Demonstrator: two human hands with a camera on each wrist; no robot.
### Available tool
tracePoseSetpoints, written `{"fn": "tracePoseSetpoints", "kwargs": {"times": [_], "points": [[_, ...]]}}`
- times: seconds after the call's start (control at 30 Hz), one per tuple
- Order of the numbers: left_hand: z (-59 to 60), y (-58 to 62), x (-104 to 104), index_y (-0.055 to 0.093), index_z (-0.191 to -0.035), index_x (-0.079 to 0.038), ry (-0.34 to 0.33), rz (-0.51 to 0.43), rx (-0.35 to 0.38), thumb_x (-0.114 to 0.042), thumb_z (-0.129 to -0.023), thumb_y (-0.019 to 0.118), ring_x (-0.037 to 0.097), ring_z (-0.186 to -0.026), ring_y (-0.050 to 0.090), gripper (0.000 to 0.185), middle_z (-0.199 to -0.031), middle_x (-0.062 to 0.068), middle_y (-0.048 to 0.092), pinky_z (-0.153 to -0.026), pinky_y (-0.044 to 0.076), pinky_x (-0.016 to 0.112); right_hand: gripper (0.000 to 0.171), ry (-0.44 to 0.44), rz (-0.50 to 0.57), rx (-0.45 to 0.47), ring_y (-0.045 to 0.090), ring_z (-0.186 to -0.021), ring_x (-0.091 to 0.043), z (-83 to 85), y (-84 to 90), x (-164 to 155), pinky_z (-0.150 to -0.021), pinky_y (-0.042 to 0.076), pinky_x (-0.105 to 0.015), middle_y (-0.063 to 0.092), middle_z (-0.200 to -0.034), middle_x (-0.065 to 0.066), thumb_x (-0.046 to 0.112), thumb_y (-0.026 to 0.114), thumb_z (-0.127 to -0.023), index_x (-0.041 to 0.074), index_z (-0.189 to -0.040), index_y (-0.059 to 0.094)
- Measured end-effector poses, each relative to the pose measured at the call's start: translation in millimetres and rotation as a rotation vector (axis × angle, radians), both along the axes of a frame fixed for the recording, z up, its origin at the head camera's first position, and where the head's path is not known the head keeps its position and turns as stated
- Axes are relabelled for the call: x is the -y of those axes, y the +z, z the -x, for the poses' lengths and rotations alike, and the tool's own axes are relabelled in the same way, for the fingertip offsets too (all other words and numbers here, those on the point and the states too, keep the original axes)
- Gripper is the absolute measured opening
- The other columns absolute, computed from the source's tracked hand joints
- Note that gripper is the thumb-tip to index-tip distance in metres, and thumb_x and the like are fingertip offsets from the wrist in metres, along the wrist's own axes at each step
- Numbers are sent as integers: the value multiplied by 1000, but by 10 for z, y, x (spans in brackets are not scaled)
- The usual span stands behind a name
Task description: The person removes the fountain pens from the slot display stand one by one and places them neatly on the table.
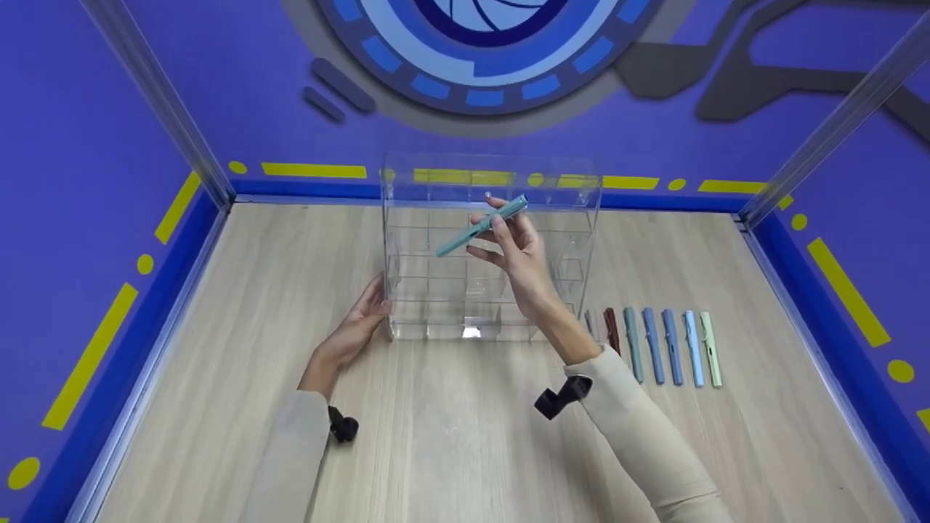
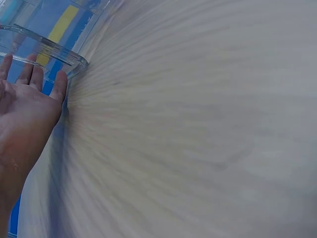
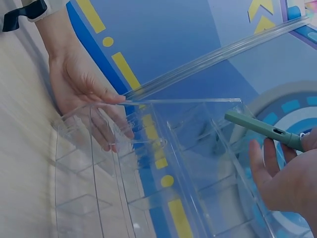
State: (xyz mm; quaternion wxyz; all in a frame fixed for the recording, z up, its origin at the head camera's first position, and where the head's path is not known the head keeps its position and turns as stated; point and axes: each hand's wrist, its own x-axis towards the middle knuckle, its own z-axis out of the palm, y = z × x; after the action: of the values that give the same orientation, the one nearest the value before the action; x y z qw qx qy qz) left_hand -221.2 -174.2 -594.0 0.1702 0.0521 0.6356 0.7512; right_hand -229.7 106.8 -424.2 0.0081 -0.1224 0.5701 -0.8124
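Observation:
My right hand (image 1: 524, 265) pinches a teal pen (image 1: 465, 238) between thumb and fingers, in front of the upper part of a clear plastic organizer (image 1: 445, 289). The pen is tilted, its upper end to the right; in the right wrist view the green-looking pen (image 3: 255, 123) overlaps the organizer's edge. At the organizer's lower left side, my left hand (image 1: 356, 327) touches the wall with fairly straight fingers. The left wrist view has this hand (image 2: 25, 114) palm in sight, fingertips at the clear corner (image 2: 74, 64).
To the right of the organizer several pens lie side by side, among them a dark red pen (image 1: 612, 330), a light blue pen (image 1: 694, 349) and a pale green pen (image 1: 711, 350). Blue panels (image 1: 290, 138) with metal posts (image 1: 160, 87) enclose the wooden table (image 1: 450, 436).

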Motion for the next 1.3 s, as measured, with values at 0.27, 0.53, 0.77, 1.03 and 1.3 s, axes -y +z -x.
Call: {"fn": "tracePoseSetpoints", "kwargs": {"times": [0.27, 0.53, 0.77, 1.03, 1.3], "points": [[-7, -16, 4, 5, -166, -20, 1, -11, -12, -20, -110, 45, 22, -162, -5, 68, -175, 4, -2, -133, 2, 41, 39, 81, -48, 21, 65, -116, -37, -19, -81, -159, -93, 62, -49, 61, -119, -13, 15, 42, -111, 10, -149, 46], [9, -32, 3, 2, -166, -19, 19, -12, 6, -17, -111, 42, 21, -162, -8, 68, -175, 3, -6, -133, 1, 39, 41, 99, -162, 23, 68, -101, -24, -22, -173, -339, -82, 65, -45, 62, -114, -16, 16, 46, -110, 7, -150, 47], [7, -23, -9, 1, -166, -19, 4, -11, -4, -17, -111, 41, 22, -162, -9, 68, -175, 3, -7, -133, 0, 40, 41, 40, -233, 44, 68, -90, -15, -64, -248, -556, -70, 66, -39, 65, -105, -10, 14, 52, -108, 5, -148, 50], [3, -29, -22, 2, -166, -18, 16, -28, 0, -16, -111, 43, 22, -162, -8, 68, -175, 3, -6, -133, 1, 39, 54, 105, -294, 53, 66, -94, -12, -108, -272, -774, -78, 66, -37, 64, -107, -1, 2, 56, -104, 5, -155, 41], [9, -28, -21, 1, -166, -16, 13, -20, -2, -13, -111, 39, 24, -162, -9, 67, -174, 5, -8, -133, -1, 40, 59, 101, -431, 72, 64, -99, -11, -145, -286, -958, -86, 64, -34, 60, -117, -5, 8, 58, -104, 10, -159, 36]]}}
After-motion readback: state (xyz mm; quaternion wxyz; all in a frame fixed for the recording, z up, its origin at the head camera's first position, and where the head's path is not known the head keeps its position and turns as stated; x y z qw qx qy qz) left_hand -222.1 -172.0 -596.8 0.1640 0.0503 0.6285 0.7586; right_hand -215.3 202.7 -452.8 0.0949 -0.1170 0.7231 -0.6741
